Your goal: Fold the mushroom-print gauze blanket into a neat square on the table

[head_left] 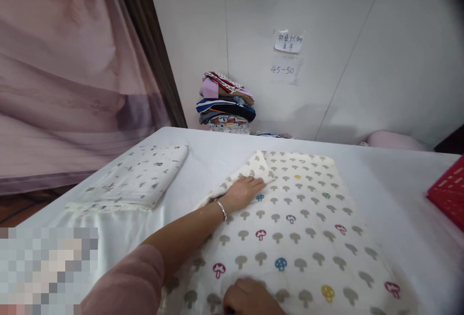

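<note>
A white cloth printed with grey and coloured mushrooms (308, 216) lies spread over the table in the head view. Along its far left side an edge is turned up into a raised flap. My left hand (245, 192), with a silver bracelet at the wrist, rests on the cloth beside this flap, fingers stretched out and lying flat. At the bottom edge of the view my right hand (253, 298) is on the near part of the same cloth. Its fingers are curled, their tips hidden, and the hand is partly cut off.
A folded white printed cloth (134, 177) lies on the white table (213, 153) at the left. Red perforated material (449, 194) shows at the right edge. Behind the table rises a stack of folded fabrics (226, 102) against the wall. Pink curtain (72, 73) hangs on the left.
</note>
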Demonstrator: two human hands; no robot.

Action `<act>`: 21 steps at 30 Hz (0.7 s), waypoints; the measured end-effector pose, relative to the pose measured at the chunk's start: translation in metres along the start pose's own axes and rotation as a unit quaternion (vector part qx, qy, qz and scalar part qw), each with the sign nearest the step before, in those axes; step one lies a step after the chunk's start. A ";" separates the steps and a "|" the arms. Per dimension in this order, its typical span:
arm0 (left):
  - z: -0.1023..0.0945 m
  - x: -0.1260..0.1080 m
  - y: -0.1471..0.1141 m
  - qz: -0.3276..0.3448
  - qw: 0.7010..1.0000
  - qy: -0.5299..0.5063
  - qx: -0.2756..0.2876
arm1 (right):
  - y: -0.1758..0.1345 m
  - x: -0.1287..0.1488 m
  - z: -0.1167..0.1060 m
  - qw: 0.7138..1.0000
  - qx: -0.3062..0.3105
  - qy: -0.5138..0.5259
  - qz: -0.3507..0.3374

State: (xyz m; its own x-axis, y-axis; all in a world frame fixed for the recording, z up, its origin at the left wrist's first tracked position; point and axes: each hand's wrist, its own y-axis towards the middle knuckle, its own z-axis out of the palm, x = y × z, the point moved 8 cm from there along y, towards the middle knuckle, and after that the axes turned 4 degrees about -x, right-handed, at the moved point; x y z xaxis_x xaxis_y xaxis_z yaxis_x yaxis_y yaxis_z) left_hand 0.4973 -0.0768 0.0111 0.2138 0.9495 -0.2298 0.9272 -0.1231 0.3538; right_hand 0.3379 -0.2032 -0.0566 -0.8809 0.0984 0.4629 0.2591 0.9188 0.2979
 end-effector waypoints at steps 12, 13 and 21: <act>-0.007 0.032 0.029 -0.209 0.969 0.133 -0.001 | 0.003 -0.001 0.012 0.991 0.119 0.059 -0.010; -0.014 0.048 0.030 -0.241 0.961 0.135 -0.007 | 0.003 -0.003 0.012 0.991 0.124 0.059 0.006; -0.083 0.157 -0.020 -0.480 0.856 0.172 -0.088 | 0.001 0.005 0.021 0.993 0.079 0.019 -0.080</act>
State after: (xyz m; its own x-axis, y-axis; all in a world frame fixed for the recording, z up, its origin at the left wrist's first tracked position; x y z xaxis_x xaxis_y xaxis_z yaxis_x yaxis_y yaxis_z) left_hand 0.4870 0.0989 0.0434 -0.7517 0.6213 -0.2210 0.5574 0.7777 0.2906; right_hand 0.3255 -0.1940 -0.0712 -0.8895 -0.0664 0.4520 0.0482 0.9702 0.2374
